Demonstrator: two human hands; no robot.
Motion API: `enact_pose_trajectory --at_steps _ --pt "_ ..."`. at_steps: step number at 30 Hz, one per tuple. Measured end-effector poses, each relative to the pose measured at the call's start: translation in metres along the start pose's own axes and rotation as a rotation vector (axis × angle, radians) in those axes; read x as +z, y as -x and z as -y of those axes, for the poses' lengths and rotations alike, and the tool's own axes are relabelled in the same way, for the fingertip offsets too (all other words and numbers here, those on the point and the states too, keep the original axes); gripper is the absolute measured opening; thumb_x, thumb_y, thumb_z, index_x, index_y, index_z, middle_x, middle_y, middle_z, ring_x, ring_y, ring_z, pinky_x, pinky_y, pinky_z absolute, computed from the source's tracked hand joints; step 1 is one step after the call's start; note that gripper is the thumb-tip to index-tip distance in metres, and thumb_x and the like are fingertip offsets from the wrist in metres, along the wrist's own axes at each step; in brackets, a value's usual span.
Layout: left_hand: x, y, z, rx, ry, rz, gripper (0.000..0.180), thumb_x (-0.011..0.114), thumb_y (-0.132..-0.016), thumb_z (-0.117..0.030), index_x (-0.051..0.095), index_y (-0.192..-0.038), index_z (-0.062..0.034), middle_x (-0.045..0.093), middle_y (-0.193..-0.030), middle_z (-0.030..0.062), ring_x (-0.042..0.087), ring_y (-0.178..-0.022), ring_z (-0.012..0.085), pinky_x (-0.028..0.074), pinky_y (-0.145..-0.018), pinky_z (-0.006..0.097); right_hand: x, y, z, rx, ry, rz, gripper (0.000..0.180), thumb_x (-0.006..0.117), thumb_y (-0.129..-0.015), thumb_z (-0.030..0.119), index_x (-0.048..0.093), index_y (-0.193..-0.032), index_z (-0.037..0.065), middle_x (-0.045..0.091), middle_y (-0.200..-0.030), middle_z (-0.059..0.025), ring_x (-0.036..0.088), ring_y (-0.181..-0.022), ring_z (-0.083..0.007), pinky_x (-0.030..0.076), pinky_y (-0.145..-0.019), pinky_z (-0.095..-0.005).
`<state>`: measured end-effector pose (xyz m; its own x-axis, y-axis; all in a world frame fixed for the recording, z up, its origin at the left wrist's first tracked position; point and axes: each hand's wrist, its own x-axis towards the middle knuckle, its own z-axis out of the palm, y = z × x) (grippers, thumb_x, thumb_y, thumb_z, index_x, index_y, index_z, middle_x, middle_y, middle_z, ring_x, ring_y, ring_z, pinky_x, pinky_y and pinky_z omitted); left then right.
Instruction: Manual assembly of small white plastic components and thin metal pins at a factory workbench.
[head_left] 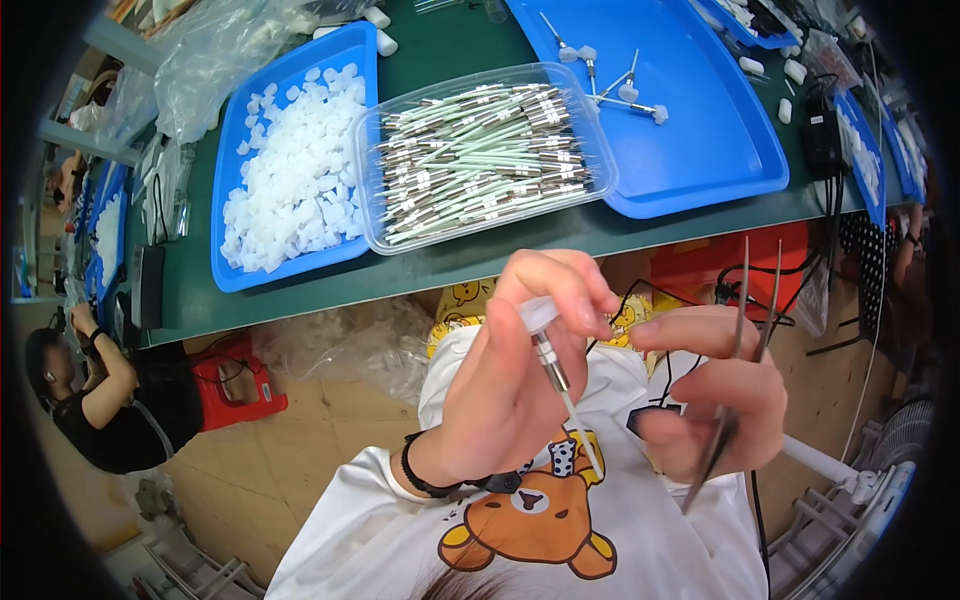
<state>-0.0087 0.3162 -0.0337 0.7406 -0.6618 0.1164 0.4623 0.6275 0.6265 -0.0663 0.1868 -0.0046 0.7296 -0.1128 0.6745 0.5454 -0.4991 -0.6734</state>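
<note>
In front of my shirt, my left hand (490, 405) is closed on a slim rod (556, 372) with a metal middle and a pale thin end. A translucent white cap (538, 314) sits at the rod's upper end, between thumb and fingers. The pale end tilts down to the right. To its right, my right hand (735, 400) is closed around metal tweezers (743, 310). Their two tips point up and stand apart with nothing between them. The right fingertips are near the left hand, apart from the rod.
On the green table (330, 312), a blue tray (290, 281) holds many white caps. Beside it, a clear plastic box (365, 150) is full of rods. Another blue tray (700, 150) holds several capped rods. A black adapter (823, 140) with cables lies right. A person (110, 400) sits left.
</note>
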Motion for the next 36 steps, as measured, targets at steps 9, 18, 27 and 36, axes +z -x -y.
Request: enact_pose_trajectory --at_steps 9,18,27,36 --pt "0.009 0.005 0.010 -0.102 -0.111 0.061 0.048 0.028 -0.086 -0.055 0.044 -0.093 -0.0109 0.034 -0.096 0.0045 0.035 -0.081 0.0107 0.032 -0.068 0.024 0.011 0.008 0.014 0.357 -0.212 -0.014 0.042 0.076 -0.060 0.008 0.035 -0.071 0.005 0.058 -0.071 -0.0204 0.057 -0.057 -0.0170 0.044 -0.056 -0.0281" --pt "-0.010 -0.005 -0.010 0.152 -0.432 0.281 0.035 0.069 -0.067 -0.008 0.057 -0.099 -0.0010 0.044 -0.091 0.0065 0.042 -0.085 0.0154 0.034 -0.075 0.027 0.001 0.007 0.025 0.439 -0.360 -0.059 0.038 0.068 -0.059 -0.008 0.035 -0.071 0.005 0.059 -0.075 -0.0232 0.060 -0.064 -0.0183 0.047 -0.056 -0.0267" --pt "-0.010 -0.004 -0.021 0.474 -0.871 0.310 0.036 0.079 -0.057 -0.030 0.063 -0.082 -0.0092 0.044 -0.078 0.0017 0.039 -0.068 0.0135 0.030 -0.056 0.023 -0.004 0.011 0.009 0.237 -0.374 0.102 0.032 0.061 -0.066 -0.006 0.035 -0.079 0.007 0.059 -0.077 -0.0216 0.059 -0.065 -0.0247 0.046 -0.061 -0.0311" --pt "-0.005 0.002 -0.025 0.516 -1.043 0.242 0.033 0.081 -0.052 -0.030 0.067 -0.079 -0.0166 0.041 -0.076 -0.0026 0.035 -0.066 0.0107 0.023 -0.052 0.022 0.003 0.022 -0.001 0.198 -0.497 0.102 0.033 0.062 -0.070 -0.002 0.034 -0.082 0.009 0.057 -0.077 -0.0190 0.057 -0.062 -0.0265 0.047 -0.057 -0.0345"
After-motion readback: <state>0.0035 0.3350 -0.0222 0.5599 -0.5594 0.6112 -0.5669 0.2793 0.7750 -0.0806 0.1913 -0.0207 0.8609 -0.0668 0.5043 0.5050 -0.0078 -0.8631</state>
